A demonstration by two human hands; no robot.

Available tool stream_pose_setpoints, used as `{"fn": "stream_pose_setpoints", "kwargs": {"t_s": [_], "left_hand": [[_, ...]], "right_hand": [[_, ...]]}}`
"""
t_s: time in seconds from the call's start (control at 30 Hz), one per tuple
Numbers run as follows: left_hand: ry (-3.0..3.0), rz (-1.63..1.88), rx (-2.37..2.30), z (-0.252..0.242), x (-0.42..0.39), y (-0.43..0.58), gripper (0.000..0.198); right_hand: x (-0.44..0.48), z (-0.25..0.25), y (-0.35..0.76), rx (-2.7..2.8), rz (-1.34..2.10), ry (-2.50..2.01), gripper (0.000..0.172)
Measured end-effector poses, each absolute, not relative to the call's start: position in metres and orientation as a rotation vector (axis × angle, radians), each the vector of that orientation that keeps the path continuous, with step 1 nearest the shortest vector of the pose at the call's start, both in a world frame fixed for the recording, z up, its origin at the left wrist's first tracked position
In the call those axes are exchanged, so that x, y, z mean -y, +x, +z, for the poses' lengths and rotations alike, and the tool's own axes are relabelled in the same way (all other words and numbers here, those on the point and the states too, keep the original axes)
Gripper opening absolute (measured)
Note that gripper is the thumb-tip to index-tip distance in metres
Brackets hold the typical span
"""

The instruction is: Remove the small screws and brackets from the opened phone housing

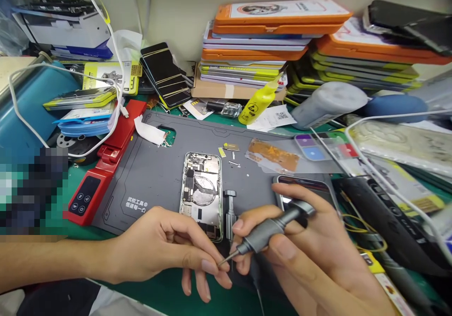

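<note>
The right hand [318,259] gripped the screwdriver [259,236] while the left hand [158,245] pinched its tip, seemingly to steady it, near the opened phone [202,196] on the mat [155,165].

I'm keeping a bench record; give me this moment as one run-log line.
right hand: holding screwdriver | left hand: at screwdriver's tip | opened phone: on grey mat | second screwdriver: beside phone

Right hand [310,250] gripping screwdriver [261,236]; left hand [160,247] at its tip, thumb and finger close together. Opened phone [205,196] on dark mat [155,165], just beyond left hand. Second screwdriver [230,214] lying right of phone. Red tool [108,167] along mat's left side. Yellow bottle [257,104] and stacked boxes [254,47] at far side.
</note>
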State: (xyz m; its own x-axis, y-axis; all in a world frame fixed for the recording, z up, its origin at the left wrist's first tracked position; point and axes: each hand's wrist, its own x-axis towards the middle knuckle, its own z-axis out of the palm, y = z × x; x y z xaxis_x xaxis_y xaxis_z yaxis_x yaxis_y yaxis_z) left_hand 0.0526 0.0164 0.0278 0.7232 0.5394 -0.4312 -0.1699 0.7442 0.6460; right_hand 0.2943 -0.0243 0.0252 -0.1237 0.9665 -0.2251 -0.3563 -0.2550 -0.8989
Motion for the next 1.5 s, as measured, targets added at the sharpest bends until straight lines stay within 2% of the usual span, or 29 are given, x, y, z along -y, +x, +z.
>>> {"fn": "stream_pose_setpoints", "kwargs": {"t_s": [0.2,0.33,0.5,0.57,0.67,0.73,0.87,0.93,1.03,1.1,1.27,1.5], "left_hand": [[0.621,0.407,-0.653,0.03,-0.017,0.052,0.025],[0.647,0.385,-0.658,0.029,-0.017,0.052,0.026],[0.91,0.282,-0.633,0.028,-0.016,0.049,0.021],[1.145,0.299,-0.568,0.028,-0.015,0.049,0.021],[1.402,0.409,-0.427,0.027,-0.014,0.048,0.044],[1.456,0.455,-0.378,0.026,-0.013,0.047,0.053],[1.46,0.463,-0.358,0.024,-0.012,0.047,0.051],[1.484,0.479,-0.355,0.024,-0.012,0.048,0.05],[1.514,0.495,-0.364,0.024,-0.012,0.05,0.051],[1.513,0.49,-0.367,0.024,-0.012,0.051,0.052],[1.516,0.475,-0.368,0.024,-0.013,0.052,0.051],[1.52,0.455,-0.388,0.027,-0.013,0.052,0.052]], "right_hand": [[0.024,0.027,0.294,0.869,1.576,-1.067,0.036],[0.018,0.031,0.294,0.844,1.549,-1.097,0.045],[0.01,0.035,0.291,0.902,1.304,-1.057,0.037],[0.011,0.032,0.291,1.033,1.06,-1.1,0.047],[0.016,0.019,0.294,1.332,0.69,-1.083,0.067],[0.019,0.007,0.299,1.487,0.567,-1.027,0.069],[0.017,-0.006,0.303,1.756,0.378,-0.917,0.077],[0.013,-0.005,0.302,1.801,0.356,-0.875,0.081],[0.005,0.003,0.298,1.816,0.353,-0.855,0.068],[0.002,0.008,0.297,1.852,0.353,-0.856,0.065],[0.001,0.013,0.302,1.998,0.319,-0.862,0.089],[0.003,0.014,0.301,2.059,0.249,-0.9,0.085]]}}
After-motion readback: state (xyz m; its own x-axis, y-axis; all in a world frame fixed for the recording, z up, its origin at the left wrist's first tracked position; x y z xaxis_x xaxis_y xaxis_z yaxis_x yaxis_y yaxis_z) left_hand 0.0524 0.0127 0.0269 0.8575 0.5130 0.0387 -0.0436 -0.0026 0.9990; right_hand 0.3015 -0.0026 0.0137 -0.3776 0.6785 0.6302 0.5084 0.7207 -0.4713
